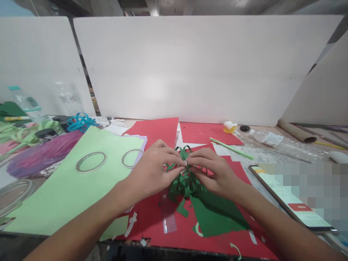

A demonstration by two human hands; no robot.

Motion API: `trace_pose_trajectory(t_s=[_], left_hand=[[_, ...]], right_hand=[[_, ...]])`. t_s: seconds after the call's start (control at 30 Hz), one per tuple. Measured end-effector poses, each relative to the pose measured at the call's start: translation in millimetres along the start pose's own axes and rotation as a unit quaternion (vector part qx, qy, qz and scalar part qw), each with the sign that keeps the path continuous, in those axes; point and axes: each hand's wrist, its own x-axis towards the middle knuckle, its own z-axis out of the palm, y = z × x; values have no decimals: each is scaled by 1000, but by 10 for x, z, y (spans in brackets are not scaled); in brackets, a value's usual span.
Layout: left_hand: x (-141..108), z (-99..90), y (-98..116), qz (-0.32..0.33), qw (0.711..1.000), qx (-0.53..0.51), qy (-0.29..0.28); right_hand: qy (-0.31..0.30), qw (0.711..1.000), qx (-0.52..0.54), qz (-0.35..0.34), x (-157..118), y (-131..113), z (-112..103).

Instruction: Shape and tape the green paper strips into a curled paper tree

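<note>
My left hand (156, 165) and my right hand (210, 166) meet at the middle of the table, fingertips almost touching. Both pinch a dark green paper piece with curled strips (186, 181), its loops showing above and below the fingers. A tiny whitish bit shows between the fingertips; what it is I cannot make out. Beneath my right hand lies a dark green paper sheet (217, 214). Under the work are red paper (152, 228) and a clear plastic strip (169, 217). Small green and white scraps lie around.
Light green paper (62, 192) carries two tape rolls (91, 162). Further left are a purple plastic bag (51, 152), blue paper loops (81, 122) and a plastic bottle (25, 101). On the right lie a phone (293, 203), a clear bottle (288, 143) and a cardboard tube (296, 131). A white board (190, 69) stands behind.
</note>
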Motion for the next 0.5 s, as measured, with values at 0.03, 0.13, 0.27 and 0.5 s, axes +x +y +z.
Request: trace_pose_trajectory(t_s=[0.03,0.13,0.27,0.5], left_hand=[[2,-2,-4,9,1000,5,-4],[-2,9,-15,36,999,24,-3],[-15,35,-16,38,999,27,9],[-11,29,10,25,1000,16,9]], right_hand=[[-5,1000,1,-4,-1,4,-1],[-15,1000,0,-6,-5,11,1],[-17,1000,-6,-5,-5,5,3],[-19,1000,-4,-15,1,9,-8]])
